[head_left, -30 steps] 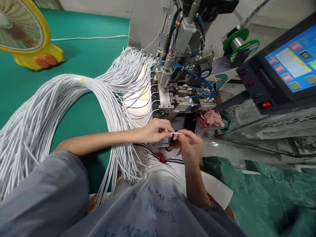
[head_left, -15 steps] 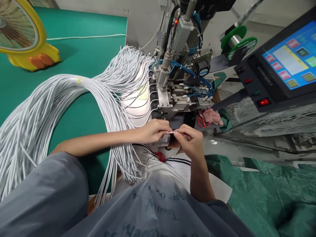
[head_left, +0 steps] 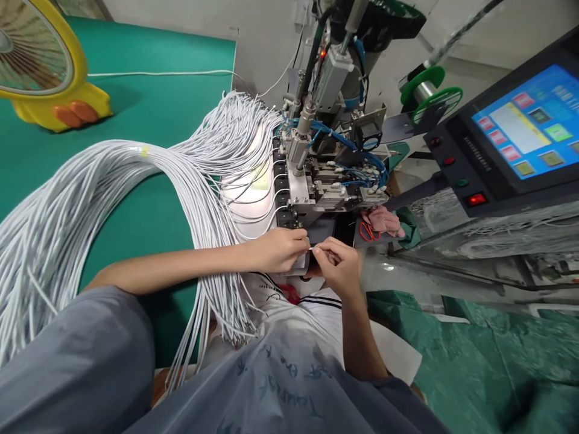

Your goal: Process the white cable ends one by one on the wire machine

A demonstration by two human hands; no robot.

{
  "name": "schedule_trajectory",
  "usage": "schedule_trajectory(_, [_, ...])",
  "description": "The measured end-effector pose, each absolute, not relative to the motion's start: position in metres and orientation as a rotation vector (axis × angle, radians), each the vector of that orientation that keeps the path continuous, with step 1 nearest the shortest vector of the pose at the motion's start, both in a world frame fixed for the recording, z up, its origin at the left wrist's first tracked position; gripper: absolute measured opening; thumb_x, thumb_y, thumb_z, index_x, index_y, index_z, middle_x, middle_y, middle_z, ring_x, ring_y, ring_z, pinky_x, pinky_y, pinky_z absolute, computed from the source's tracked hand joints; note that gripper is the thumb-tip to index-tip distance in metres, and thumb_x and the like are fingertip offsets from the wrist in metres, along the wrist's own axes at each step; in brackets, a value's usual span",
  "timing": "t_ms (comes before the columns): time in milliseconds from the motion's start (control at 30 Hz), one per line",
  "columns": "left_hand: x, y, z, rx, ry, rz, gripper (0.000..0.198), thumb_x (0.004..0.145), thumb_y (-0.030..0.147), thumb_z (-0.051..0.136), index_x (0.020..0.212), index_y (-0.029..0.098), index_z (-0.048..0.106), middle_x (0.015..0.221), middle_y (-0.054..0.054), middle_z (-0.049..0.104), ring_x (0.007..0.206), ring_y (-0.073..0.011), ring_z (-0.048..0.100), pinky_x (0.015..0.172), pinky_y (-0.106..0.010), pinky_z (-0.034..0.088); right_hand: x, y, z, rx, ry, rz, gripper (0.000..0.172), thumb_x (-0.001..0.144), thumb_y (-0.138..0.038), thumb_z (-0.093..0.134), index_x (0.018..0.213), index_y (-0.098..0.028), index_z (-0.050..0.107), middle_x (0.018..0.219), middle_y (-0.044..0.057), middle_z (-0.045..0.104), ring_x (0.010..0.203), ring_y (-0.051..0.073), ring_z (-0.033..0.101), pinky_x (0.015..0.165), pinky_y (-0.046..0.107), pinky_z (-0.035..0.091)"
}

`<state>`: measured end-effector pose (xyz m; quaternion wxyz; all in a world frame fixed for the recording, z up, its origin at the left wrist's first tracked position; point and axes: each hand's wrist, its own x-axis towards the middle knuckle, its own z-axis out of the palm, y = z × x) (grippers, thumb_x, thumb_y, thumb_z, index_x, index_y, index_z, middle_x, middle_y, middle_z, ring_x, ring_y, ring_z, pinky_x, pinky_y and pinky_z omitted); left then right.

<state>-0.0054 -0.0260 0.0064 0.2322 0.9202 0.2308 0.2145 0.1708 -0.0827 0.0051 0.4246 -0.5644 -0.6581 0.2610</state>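
Observation:
My left hand (head_left: pixel 278 248) and my right hand (head_left: pixel 337 265) meet fingertip to fingertip just in front of the metal machine (head_left: pixel 323 178). Both are closed in a pinch on the end of a thin white wire (head_left: pixel 313 248). A big bundle of white wires (head_left: pixel 136 181) arcs over the green mat (head_left: pixel 149 114) to my left and falls over the table edge beside my left forearm. Several single wires run from the bundle into black clips on the machine's left side.
A yellow fan (head_left: pixel 40 60) stands at the back left on the mat. A control panel with a lit touch screen (head_left: pixel 520 129) is at the right, a green wire spool (head_left: pixel 429 90) behind it. Red scissors (head_left: pixel 368 230) and a pink cloth lie right of the machine.
The short wire end that stuck out between my hands one second ago is now almost hidden; my fingertips have closed together on it. The view shifted slightly.

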Motion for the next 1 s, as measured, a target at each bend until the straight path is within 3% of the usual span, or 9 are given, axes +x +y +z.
schedule_trajectory(267, [0.003,-0.025,-0.002,1.918,0.815,0.667,0.015,0.084,0.024,0.058,0.082,0.013,0.069,0.071,0.0,0.06,0.067,-0.0086,0.055,0.061,-0.017,0.042,0.149,-0.072,-0.025,-1.287,-1.273,0.579,0.018,0.082,-0.025,0.057,0.068,-0.017,0.064,0.062,0.001,0.05,0.059,0.013,0.048,0.051,0.027,0.036])
schedule_trajectory(433, [-0.003,-0.007,0.006,2.373,0.809,0.41,0.024,0.09,0.018,0.043,0.093,0.01,0.066,0.079,-0.005,0.056,0.067,-0.0108,0.054,0.063,-0.021,0.043,0.16,-0.052,-0.043,-1.381,-1.268,0.685,0.025,0.084,-0.031,0.053,0.069,-0.016,0.065,0.064,0.002,0.053,0.06,0.014,0.05,0.054,0.027,0.039])
schedule_trajectory(600, [-0.007,0.009,-0.005,2.676,0.981,0.175,0.025,0.087,0.01,0.038,0.097,0.006,0.061,0.091,-0.01,0.053,0.061,-0.0113,0.054,0.057,-0.024,0.044,0.18,-0.027,-0.069,-1.47,-1.242,0.946,0.025,0.08,-0.035,0.055,0.087,-0.016,0.069,0.069,0.003,0.059,0.06,0.014,0.052,0.056,0.027,0.042])
schedule_trajectory(900, [-0.006,0.013,-0.018,2.681,0.961,0.117,0.027,0.091,0.012,0.034,0.095,0.008,0.06,0.091,-0.009,0.052,0.058,-0.0094,0.052,0.058,-0.024,0.046,0.173,-0.012,-0.08,-1.459,-1.17,1.115,0.024,0.074,-0.04,0.061,0.07,-0.016,0.062,0.063,0.002,0.06,0.06,0.014,0.054,0.055,0.026,0.043])
schedule_trajectory(1000, [-0.006,0.014,-0.017,2.69,0.96,0.121,0.029,0.09,0.011,0.037,0.107,0.011,0.059,0.091,-0.007,0.053,0.058,-0.0097,0.053,0.057,-0.023,0.046,0.173,-0.009,-0.082,-1.438,-1.184,1.141,0.026,0.074,-0.041,0.06,0.071,-0.016,0.061,0.062,0.001,0.058,0.058,0.013,0.051,0.053,0.025,0.041])
